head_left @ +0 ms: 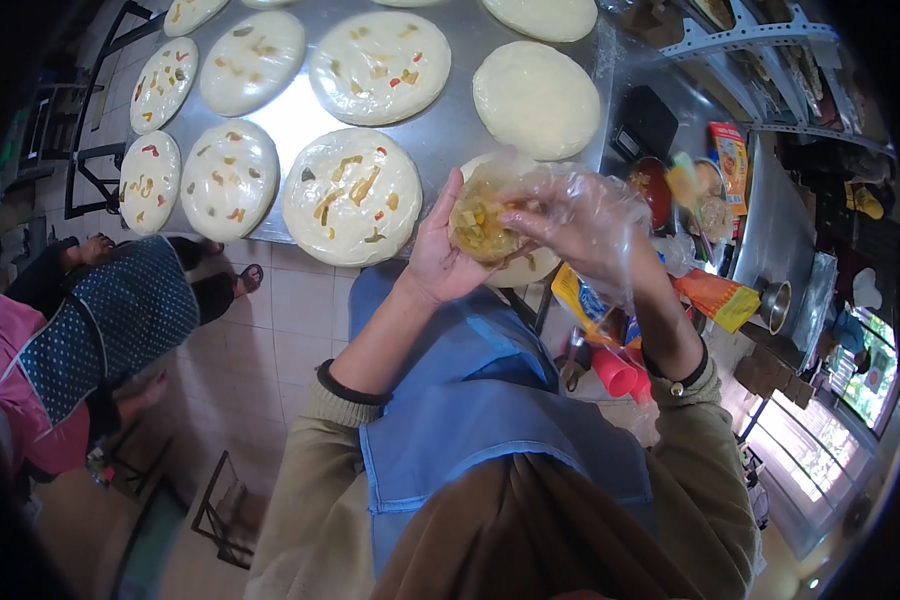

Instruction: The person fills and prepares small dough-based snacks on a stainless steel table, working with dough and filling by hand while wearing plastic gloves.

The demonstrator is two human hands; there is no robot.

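Observation:
My left hand (pixel 438 250) holds a small see-through bowl (pixel 467 232) of chopped yellowish pieces, cupping it from below and the side. Over it is my right hand (pixel 570 215), inside a loose clear plastic glove (pixel 625 225), its fingertips pinched together at the bowl's contents. What those fingers hold is too small to make out. Just beyond lies a round flat dough (pixel 350 195) dotted with yellow, red and green bits. A plain dough round (pixel 536 100) sits farther back. Another round is partly hidden beneath my hands.
Several more topped dough rounds (pixel 380 68) cover the metal table (pixel 295 135). To the right are a black scale-like device (pixel 645 122), a red bowl (pixel 650 190), packets (pixel 715 300) and a metal bowl (pixel 774 305). A person in a dotted apron (pixel 110 320) stands at left.

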